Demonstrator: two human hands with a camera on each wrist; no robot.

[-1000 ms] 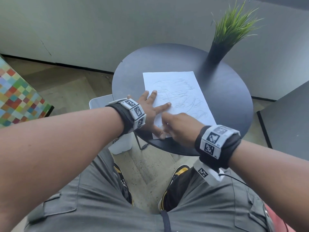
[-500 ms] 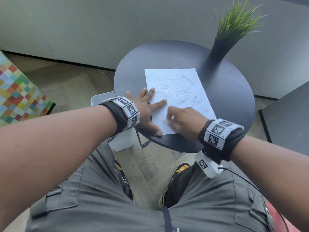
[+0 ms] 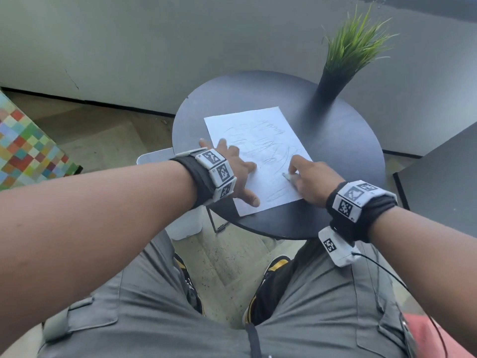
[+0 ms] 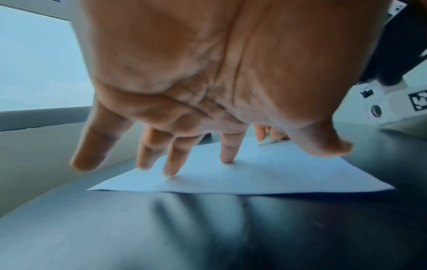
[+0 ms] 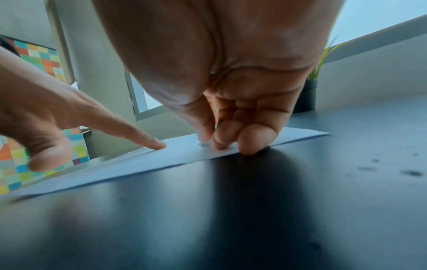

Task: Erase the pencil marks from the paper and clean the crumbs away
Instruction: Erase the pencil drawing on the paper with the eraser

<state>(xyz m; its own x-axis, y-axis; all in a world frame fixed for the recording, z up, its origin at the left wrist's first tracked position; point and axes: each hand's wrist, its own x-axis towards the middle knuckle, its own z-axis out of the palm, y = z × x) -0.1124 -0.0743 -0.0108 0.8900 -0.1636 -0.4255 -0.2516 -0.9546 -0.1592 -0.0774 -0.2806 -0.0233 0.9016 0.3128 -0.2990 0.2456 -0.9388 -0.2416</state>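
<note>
round black table (image 3: pixel 348 156) by a grey wall (image 3: pixel 154 47); left hand (image 3: pixel 232 169) flat, fingers spread on paper (image 3: pixel 258 140); right hand (image 3: pixel 309 182) pinches eraser (image 3: pixel 287 176).

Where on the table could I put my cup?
Bare dark table lies right of the paper, below the plant vase, and along the far rim. The near left is crowded: both hands press the paper.

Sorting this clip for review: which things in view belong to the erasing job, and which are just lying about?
Part of the job:
paper with pencil marks
eraser, pinched in the right hand
left hand, fingers spread, pressing the paper down
round table

Just there:
potted grass plant
checkered panel
</note>
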